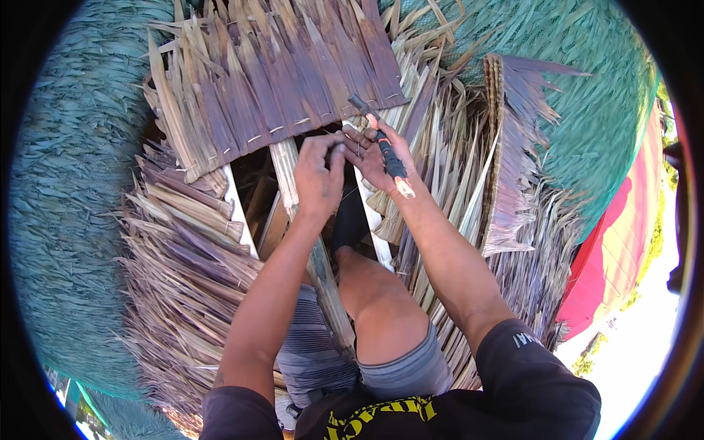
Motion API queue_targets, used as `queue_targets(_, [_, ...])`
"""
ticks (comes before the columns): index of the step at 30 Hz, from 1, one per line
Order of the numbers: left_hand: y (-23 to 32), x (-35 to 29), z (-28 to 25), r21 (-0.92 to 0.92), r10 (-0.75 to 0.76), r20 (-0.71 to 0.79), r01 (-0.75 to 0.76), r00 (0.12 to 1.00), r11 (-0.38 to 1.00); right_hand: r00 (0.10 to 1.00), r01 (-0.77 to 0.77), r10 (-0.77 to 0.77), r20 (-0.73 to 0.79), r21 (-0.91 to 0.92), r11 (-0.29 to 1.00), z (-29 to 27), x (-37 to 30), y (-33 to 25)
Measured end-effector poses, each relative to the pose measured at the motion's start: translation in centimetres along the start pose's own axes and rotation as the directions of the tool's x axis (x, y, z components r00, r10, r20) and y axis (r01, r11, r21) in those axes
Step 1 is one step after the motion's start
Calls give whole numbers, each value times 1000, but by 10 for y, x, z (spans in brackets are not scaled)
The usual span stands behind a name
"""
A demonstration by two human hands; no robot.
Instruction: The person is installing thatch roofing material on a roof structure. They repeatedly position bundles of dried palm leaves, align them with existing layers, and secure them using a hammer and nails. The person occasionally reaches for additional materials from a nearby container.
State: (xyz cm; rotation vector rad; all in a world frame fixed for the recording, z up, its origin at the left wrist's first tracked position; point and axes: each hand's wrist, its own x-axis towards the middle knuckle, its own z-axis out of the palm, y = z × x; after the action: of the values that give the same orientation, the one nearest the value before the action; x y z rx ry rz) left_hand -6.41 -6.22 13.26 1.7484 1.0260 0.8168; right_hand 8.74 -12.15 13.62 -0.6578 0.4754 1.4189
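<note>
Here, upper centre, a black-and-orange rod-shaped tool was held by the right hand, left hand curled, contents unclear.

The fisheye camera, worn on the head, looked steeply down and slightly forward from just above the shirt, taking in the forearms from the lower edge, the hands fairly near around mid-frame, and the thatch beyond.

Green mesh netting spreads at left and upper right, sunlit red sloping sheet glows beyond, yellow-green foliage behind
</note>
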Motion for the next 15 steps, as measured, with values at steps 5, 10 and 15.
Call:
queue_targets(5, [27, -16, -31, 249, -48, 110, 19, 993, 968, 1000, -2, 3, -18, 36, 999, 22, -6, 43])
queue_targets(10, [18, -15, -62, 341, -123, 147, 66, 981, 938, 996, -94, 94, -4, -52, 994, 15, 10, 69])
queue_targets(15, [-11, -27, -90, 191, -154, 8, 150, 988, 970, 942, -194, 119, -315, -219, 956, 27, 34, 100])
